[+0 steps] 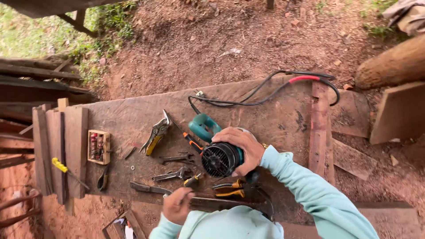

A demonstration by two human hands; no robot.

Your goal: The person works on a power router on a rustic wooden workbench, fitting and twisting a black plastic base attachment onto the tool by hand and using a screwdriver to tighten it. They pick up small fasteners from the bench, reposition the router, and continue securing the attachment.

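Note:
My right hand (241,146) grips the black motor housing of a teal power tool (217,152), probably a circular saw, resting on a worn wooden workbench (265,115). Its black and red power cord (283,84) loops away across the bench's far side. My left hand (177,206) is at the bench's near edge, fingers closed around a small orange-and-black handled tool (192,180), apparently a screwdriver; motion blur hides the exact grip. Orange-handled pliers (228,189) lie just beside the saw.
Locking pliers (155,135), two wrenches (175,166), a small wooden box of bits (98,147), a yellow-handled tool (62,167) and stacked planks (59,146) sit to the left. A board (319,128) lies on the right. Red dirt ground and a log (392,64) surround the bench.

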